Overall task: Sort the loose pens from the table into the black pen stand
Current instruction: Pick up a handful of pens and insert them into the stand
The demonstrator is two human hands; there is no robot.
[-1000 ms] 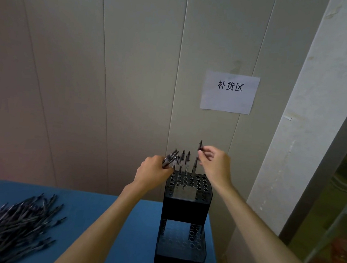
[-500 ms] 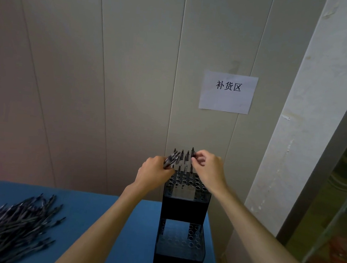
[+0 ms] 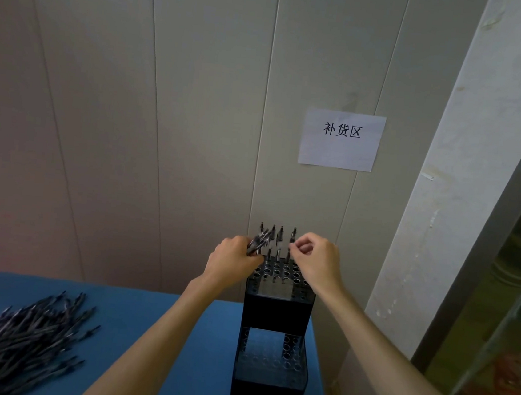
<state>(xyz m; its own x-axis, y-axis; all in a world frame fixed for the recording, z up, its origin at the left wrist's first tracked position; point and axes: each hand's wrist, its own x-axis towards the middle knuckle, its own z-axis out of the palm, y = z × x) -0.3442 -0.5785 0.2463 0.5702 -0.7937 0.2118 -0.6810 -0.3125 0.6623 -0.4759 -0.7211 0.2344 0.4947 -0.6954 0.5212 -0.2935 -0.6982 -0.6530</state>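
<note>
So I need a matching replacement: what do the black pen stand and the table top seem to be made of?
The black pen stand looks like moulded plastic, matte to semi-gloss: uniform black walls, neat round holes in its top. The table top looks like a smooth blue laminate or plastic sheet, with a soft sheen; its core cannot be told.

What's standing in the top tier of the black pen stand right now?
Four or so pens stand upright in the back row of the black pen stand; most nearer holes look empty. Both hands cover the row's ends.

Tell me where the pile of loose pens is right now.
In the head view, the pile of loose dark pens lies at the lower left on the blue table, left of the tall black pen stand.
</note>
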